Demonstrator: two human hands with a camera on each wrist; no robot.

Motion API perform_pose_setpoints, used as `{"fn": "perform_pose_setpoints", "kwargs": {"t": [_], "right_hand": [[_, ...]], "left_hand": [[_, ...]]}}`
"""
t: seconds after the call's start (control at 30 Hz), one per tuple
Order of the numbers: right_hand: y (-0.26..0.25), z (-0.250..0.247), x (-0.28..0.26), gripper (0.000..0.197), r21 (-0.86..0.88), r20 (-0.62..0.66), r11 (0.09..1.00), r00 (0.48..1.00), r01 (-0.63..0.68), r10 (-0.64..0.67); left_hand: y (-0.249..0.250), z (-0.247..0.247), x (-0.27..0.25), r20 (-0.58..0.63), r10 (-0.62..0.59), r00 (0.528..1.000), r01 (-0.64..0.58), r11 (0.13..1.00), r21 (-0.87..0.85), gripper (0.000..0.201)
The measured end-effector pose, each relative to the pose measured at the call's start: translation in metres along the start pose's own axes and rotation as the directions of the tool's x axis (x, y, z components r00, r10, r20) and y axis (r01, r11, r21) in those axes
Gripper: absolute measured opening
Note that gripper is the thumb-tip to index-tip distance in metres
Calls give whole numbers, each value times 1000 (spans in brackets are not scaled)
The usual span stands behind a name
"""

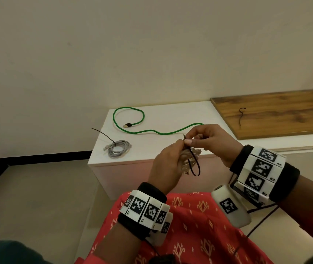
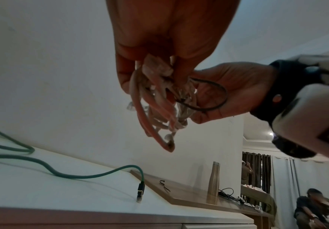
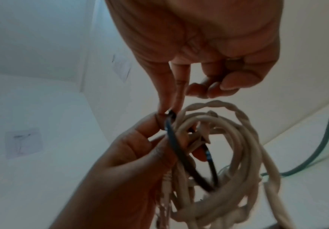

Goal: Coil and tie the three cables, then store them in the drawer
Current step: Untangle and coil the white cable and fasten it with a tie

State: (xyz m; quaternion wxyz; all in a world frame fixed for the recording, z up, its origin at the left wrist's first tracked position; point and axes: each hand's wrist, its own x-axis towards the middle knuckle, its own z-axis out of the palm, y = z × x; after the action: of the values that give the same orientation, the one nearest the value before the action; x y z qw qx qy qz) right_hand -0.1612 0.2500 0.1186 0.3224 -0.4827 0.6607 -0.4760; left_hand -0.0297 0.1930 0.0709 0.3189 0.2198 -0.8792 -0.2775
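My left hand (image 1: 168,161) grips a coiled whitish cable (image 3: 236,155), held up in front of the white cabinet (image 1: 151,155). A black zip tie (image 1: 194,164) loops loosely around the coil. My right hand (image 1: 207,139) pinches the tie's end between thumb and forefinger, right above the left hand's fingers (image 3: 140,139). On the cabinet top a grey cable (image 1: 118,149) lies coiled with a black tie sticking out. A green cable (image 1: 142,128) lies uncoiled across the cabinet top, one plug (image 2: 140,189) near the wooden board.
A wooden board (image 1: 277,113) lies on the cabinet's right part with a spare black zip tie (image 1: 241,117) on it. A metal bottle (image 2: 213,179) stands further right. A person sits far right in the left wrist view. Tiled floor lies left of the cabinet.
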Motion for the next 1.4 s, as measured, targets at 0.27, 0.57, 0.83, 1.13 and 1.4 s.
{"fn": "perform_pose_setpoints", "kwargs": {"t": [0.27,0.57,0.83,1.13,1.4], "right_hand": [[-17,-16,4,24,164,-183,973,974,165,-134],[-14,-10,2,24,-15,32,1000,999,-13,14],[1,1,3,19,110,-4,993,999,-40,40],[3,4,5,29,132,-167,990,985,54,-31],[-17,22,-12,33,-49,-237,969,939,244,-248]], "left_hand": [[-4,11,-12,159,-19,987,23,999,-22,10],[-1,-3,-3,106,-65,992,75,993,-93,19],[4,-3,-3,147,-33,989,54,988,-143,25],[10,4,-4,178,12,984,-8,1000,-24,21],[5,5,6,83,-257,963,270,927,-259,22]]}}
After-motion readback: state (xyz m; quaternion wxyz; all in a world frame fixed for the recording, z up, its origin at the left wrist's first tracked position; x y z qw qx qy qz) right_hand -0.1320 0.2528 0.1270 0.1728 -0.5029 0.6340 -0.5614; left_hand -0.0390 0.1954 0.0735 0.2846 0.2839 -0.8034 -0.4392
